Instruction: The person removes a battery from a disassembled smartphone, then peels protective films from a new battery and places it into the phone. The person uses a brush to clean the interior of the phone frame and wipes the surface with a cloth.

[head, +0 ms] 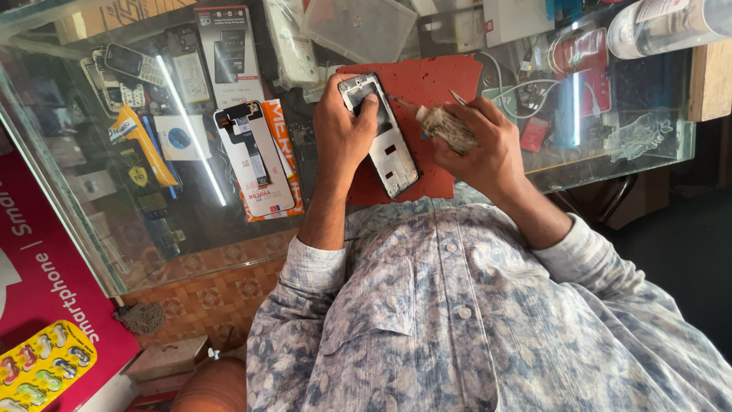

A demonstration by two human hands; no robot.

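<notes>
On red mat (427,91), bare grey phone frame (385,141)

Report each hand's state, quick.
Left hand: closed, gripping the silver rectangular phone frame.
Right hand: closed, holding a small worn bristle brush.

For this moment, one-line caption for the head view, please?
Left hand steadies a phone frame on a red mat while right hand holds a worn brush.
</notes>
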